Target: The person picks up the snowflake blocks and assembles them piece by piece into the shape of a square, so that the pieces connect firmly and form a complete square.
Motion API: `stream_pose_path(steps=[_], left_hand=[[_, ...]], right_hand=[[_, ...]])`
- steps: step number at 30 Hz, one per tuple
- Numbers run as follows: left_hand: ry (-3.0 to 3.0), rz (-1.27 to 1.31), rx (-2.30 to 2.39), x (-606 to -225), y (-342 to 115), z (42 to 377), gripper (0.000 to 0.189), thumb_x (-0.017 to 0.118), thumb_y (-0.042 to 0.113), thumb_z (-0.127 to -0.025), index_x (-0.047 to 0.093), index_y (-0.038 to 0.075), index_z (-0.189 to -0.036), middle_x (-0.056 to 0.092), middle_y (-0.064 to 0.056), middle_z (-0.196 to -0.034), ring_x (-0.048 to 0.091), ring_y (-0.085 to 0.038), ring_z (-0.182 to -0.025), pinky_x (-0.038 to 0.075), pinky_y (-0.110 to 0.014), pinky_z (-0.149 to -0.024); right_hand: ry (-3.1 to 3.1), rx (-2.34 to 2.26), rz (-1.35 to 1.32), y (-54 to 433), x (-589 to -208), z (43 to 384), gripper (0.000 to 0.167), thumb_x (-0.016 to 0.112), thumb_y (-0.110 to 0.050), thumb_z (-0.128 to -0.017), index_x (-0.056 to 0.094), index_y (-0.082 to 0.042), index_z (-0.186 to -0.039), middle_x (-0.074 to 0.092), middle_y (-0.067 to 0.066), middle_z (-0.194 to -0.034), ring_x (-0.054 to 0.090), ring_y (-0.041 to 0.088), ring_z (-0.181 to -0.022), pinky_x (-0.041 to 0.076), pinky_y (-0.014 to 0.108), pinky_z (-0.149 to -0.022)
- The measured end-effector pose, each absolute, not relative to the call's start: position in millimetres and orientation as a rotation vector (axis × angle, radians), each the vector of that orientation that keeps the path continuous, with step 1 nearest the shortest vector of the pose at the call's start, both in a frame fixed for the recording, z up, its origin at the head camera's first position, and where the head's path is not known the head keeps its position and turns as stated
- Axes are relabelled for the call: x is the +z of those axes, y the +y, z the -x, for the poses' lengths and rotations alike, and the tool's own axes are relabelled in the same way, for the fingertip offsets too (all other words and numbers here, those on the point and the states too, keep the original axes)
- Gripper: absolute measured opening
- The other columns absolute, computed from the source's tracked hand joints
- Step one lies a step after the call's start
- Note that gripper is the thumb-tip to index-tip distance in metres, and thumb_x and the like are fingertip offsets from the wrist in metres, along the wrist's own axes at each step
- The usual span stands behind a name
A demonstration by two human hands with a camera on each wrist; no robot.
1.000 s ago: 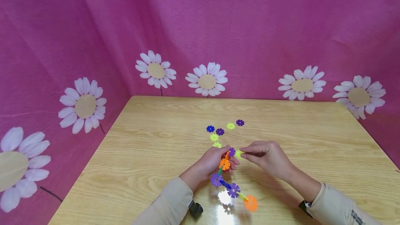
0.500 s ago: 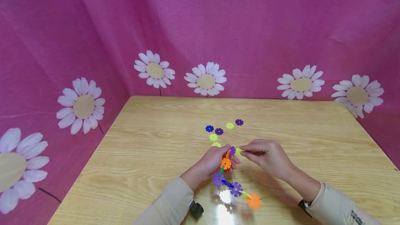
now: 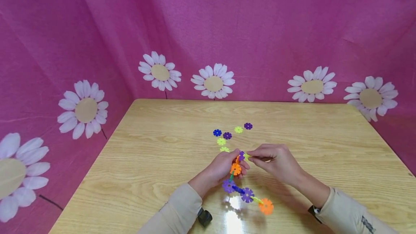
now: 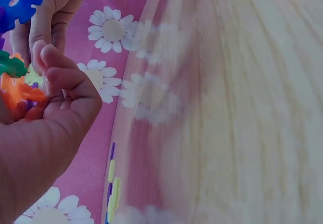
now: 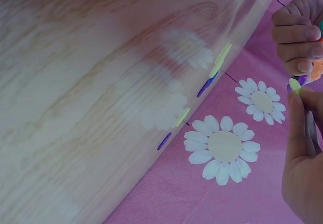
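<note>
My left hand point(image 3: 220, 169) grips the upper end of a chain of interlocking flower discs, its thumb by a purple disc point(image 3: 241, 155). Below the fingers hang an orange disc point(image 3: 235, 169), a green one seen edge-on, two more purple discs with a blue one between, and a yellow one leading to an orange end disc point(image 3: 266, 206). Between thumb and index finger, my right hand point(image 3: 276, 161) pinches a yellow disc point(image 3: 246, 156), its edge right at the purple disc. In the right wrist view this yellow disc point(image 5: 294, 85) meets the purple one at the fingertips.
Several loose discs lie on the wooden table point(image 3: 162, 147) beyond the hands: a blue disc point(image 3: 217, 133), purple ones point(image 3: 248, 126) and yellow ones point(image 3: 221, 141). A black object point(image 3: 204, 217) sits by the left sleeve. Pink flowered cloth point(image 3: 260, 39) stands behind the table.
The yellow disc in the right hand has moved slightly left, up against the purple disc. The chain's hanging end has swung a little right and up.
</note>
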State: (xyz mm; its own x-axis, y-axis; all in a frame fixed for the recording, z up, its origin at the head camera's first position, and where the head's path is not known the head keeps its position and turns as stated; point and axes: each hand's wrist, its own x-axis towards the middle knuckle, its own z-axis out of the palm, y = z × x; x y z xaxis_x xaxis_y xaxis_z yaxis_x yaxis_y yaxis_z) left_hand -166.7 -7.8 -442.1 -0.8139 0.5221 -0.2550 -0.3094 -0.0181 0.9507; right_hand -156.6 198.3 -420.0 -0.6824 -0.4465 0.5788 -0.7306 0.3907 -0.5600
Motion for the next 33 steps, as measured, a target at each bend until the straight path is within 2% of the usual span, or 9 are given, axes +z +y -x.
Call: stream_pose_path(steps=[4,12,26,33], left_hand=[[1.657,-0.24,1.892,-443,-9,168,0.056,0.03,0.034,-0.11,0.066,-0.005,-0.092,0.064,-0.003,-0.073,0.058,-0.01,-0.062,0.052,-0.021,-0.062],[1.676,-0.247,1.898,-445,-9,169,0.052,0.029,0.033,-0.11,0.064,0.0,-0.089,0.062,-0.004,-0.075,0.057,-0.012,-0.063,0.052,-0.022,-0.063],[1.626,-0.227,1.92,-444,-7,168,0.049,0.027,0.033,-0.111,0.061,0.003,-0.091,0.061,-0.005,-0.078,0.057,-0.012,-0.066,0.05,-0.022,-0.063],[1.625,-0.224,1.926,-445,-7,170,0.052,0.027,0.033,-0.111,0.063,0.001,-0.093,0.061,-0.006,-0.079,0.058,-0.012,-0.066,0.052,-0.022,-0.065]], right_hand=[[-2.279,1.13,-1.023,194,-422,158,0.025,0.079,0.01,-0.077,0.08,-0.005,-0.097,0.075,0.001,-0.083,0.062,0.001,-0.066,0.048,0.011,-0.054],[-2.237,1.089,-0.982,187,-430,157,0.029,0.078,0.017,-0.072,0.08,-0.004,-0.093,0.075,0.004,-0.081,0.067,0.005,-0.068,0.051,0.011,-0.059],[-2.19,1.157,-0.958,186,-436,160,0.029,0.078,0.017,-0.072,0.079,-0.003,-0.092,0.075,0.005,-0.079,0.069,0.008,-0.068,0.053,0.012,-0.06],[-2.178,1.211,-0.941,184,-438,161,0.029,0.077,0.018,-0.072,0.079,-0.002,-0.092,0.075,0.009,-0.078,0.068,0.01,-0.066,0.053,0.013,-0.059]])
